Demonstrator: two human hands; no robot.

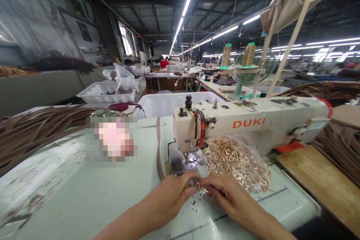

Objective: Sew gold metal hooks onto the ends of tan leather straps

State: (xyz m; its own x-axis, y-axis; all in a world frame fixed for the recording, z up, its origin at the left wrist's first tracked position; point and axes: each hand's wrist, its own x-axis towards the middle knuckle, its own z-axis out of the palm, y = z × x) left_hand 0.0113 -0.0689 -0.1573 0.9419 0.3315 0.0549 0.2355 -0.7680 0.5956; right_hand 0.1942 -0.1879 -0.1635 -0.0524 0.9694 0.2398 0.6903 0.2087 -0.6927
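Note:
Just in front of the needle area of a white sewing machine, my two hands meet over the pale green table. My left hand is closed in a pinch, and a narrow brown strap curves down into it; the strap's end is hidden by the fingers. A small gold metal clasp shows between the fingertips, pinched by my right hand. Beside the right hand, under the machine arm, lies a clear plastic bag full of similar gold hardware. Small dark bits lie on the table below the fingers.
Bundles of brown straps lie at the left, near a blurred-out patch. White plastic bins stand behind the table. A wooden board is at the right. Two thread cones stand behind the machine, and a bag hangs above.

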